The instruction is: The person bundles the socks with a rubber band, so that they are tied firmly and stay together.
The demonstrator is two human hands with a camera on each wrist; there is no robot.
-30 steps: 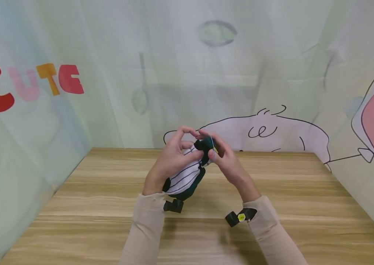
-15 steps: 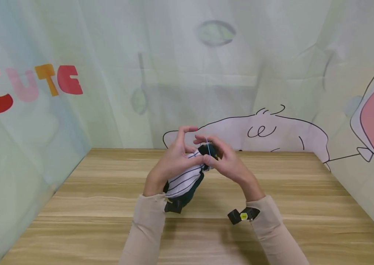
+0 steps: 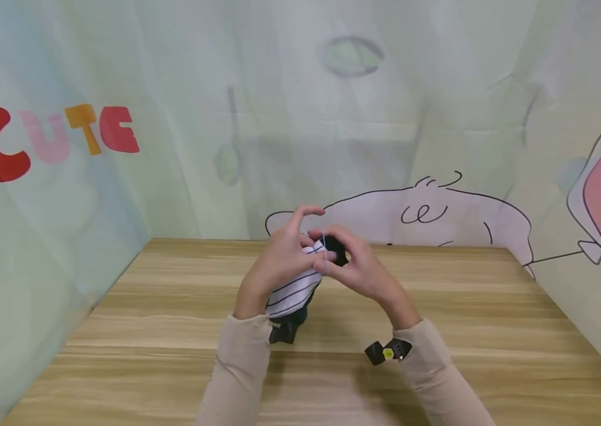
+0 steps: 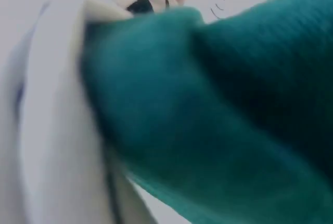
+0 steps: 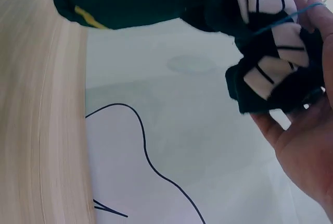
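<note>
A rolled bundle of soft cloth (image 3: 295, 294), dark green and white with dark stripes, is held above the table. My left hand (image 3: 281, 260) grips its striped side, index finger raised. My right hand (image 3: 361, 269) curls round the dark far end, with a thin light-blue elastic band (image 3: 324, 242) stretched between its thumb and fingers. In the right wrist view the elastic band (image 5: 289, 18) crosses the cloth near one end; the green part (image 5: 130, 0) shows pale lettering and a yellow stripe. Blurred green cloth (image 4: 156, 94) fills most of the left wrist view. The hands partly hide the bundle.
Beneath the hands lies a wood-grain table (image 3: 172, 331). A printed curtain (image 3: 289, 118) with "CUTE" lettering and cartoon drawings stands behind and at both sides. Small black cameras, such as the right one (image 3: 375, 353), are strapped to both wrists.
The elastic band has shifted left, from over the dark end to beside the striped cloth. My right fingers have come nearer the left hand, and the left index finger has lifted from the bundle.
</note>
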